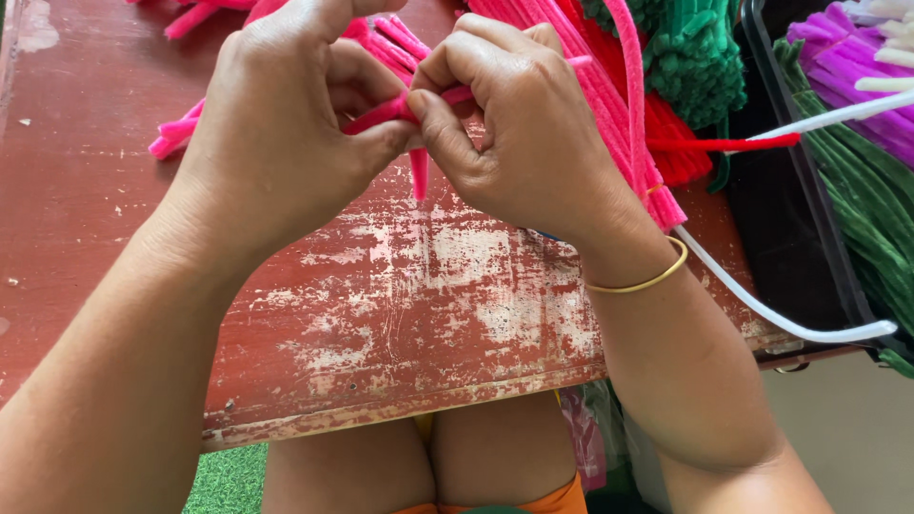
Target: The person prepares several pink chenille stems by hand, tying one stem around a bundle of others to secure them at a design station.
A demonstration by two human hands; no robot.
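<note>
- Both hands, left hand (286,124) and right hand (519,124), are clenched on one pink pipe cleaner (381,112).
- Its long axis runs left-right between grips above the worn red tabletop (400,295).

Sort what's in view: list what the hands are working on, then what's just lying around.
In hand:
left hand
right hand
pink pipe cleaner, pinched by both

Lying about:
pink pipe cleaner bundle
green pipe cleaners
purple pipe cleaners
black tray
red table
</note>
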